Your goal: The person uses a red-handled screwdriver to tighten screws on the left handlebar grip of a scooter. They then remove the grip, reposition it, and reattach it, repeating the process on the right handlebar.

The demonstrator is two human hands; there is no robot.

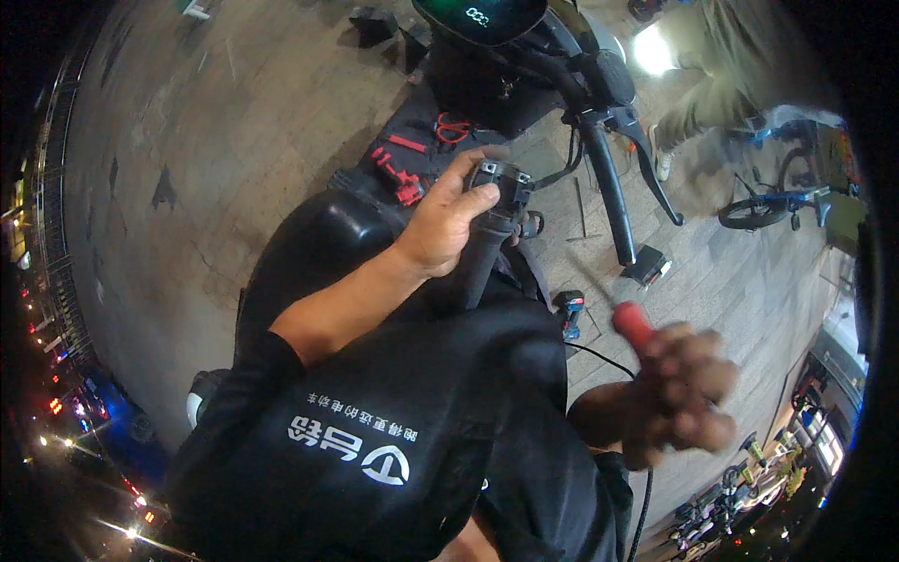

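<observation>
My left hand (446, 221) is closed on a black handlebar switch housing (504, 192), attached to a detached grip tube (478, 267), above the scooter's black seat (328, 239). My right hand (670, 393), blurred, grips a red-handled screwdriver (632, 326) at lower right, its thin shaft pointing up-left toward the housing, apart from it. The scooter's handlebar (607, 201), with brake lever (655, 183), reaches down beside the housing. Red tools (403, 178), including red-handled scissors (452, 129), lie on the dark footboard just beyond my left hand.
A lit display (478, 17) tops the scooter. A cordless drill (569, 311), a small box (646, 267) and a cable (609, 361) are below on the paved floor (178, 112). Another person's legs (712, 94) and a blue bicycle (768, 211) are at the right, parked vehicles (730, 496) at lower right.
</observation>
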